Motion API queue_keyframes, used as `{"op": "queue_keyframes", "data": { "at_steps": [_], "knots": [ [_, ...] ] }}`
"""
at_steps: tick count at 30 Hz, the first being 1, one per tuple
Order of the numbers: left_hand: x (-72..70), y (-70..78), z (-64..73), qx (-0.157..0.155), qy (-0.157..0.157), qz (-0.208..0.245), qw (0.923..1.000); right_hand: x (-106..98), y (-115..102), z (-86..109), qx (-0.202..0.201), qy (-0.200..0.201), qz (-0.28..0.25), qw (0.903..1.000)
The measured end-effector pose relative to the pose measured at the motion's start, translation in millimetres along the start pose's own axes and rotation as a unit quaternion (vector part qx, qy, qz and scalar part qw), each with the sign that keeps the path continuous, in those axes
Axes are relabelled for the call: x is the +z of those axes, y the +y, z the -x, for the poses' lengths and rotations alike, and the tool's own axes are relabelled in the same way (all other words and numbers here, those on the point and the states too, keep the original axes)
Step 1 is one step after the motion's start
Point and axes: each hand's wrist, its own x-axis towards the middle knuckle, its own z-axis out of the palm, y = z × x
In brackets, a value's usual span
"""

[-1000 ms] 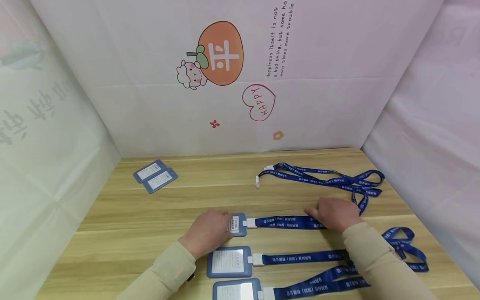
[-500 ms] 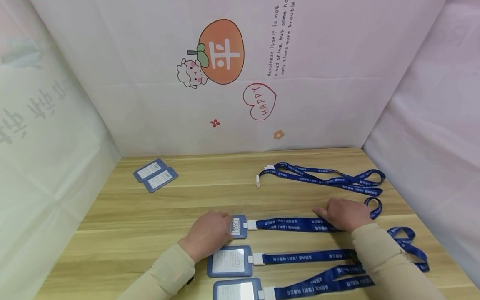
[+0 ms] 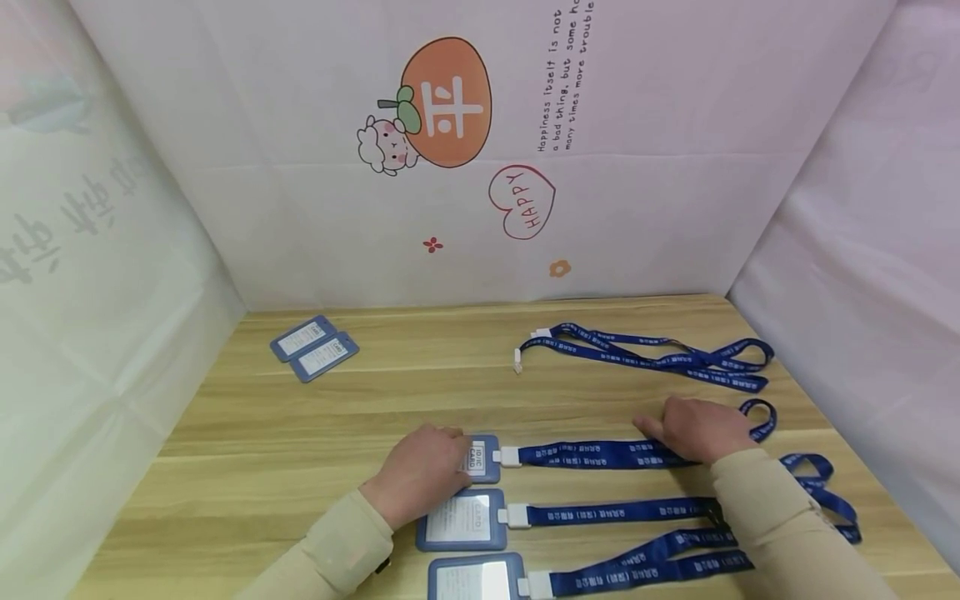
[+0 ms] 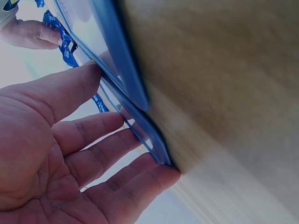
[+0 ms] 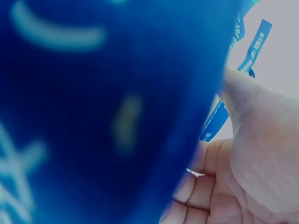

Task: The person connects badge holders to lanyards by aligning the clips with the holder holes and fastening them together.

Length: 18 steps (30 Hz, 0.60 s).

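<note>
In the head view my left hand [image 3: 420,475] holds a blue card holder [image 3: 486,458] near its left end, covering part of it. The left wrist view has the thumb and fingertips at the edges of that card holder [image 4: 153,133]. A white clip [image 3: 510,456] joins it to a navy lanyard [image 3: 592,455] with white print, stretched to the right. My right hand [image 3: 705,429] grips this lanyard farther along; its fingers curl in the right wrist view, partly hidden by blurred blue strap. A small loop of the strap [image 3: 763,421] sticks out beyond the hand.
Nearer me lie two more card holders, a middle one [image 3: 462,521] and a front one [image 3: 474,577], lanyards attached. Two loose card holders [image 3: 315,347] overlap at the back left. Loose lanyards [image 3: 652,358] lie at the back right. White cloth walls [image 3: 495,275] surround the wooden table [image 3: 225,467].
My right hand has shifted right along with the strap, and the loop beyond it has moved right. The left hand and its card holder have barely moved.
</note>
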Motion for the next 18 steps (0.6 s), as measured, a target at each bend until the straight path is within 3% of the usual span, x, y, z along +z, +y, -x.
{"op": "queue_keyframes", "data": {
  "at_steps": [10,18],
  "knots": [
    [0.2,-0.2,2.8,0.012,0.007,-0.011,0.9998,-2.3,7.7,0.0,0.009,-0.019,0.019,0.9996],
    [-0.4,1.7,3.9,0.010,0.006,-0.016,0.9998,0.5,11.9,1.7,0.007,-0.012,0.019,0.9997]
  ]
}}
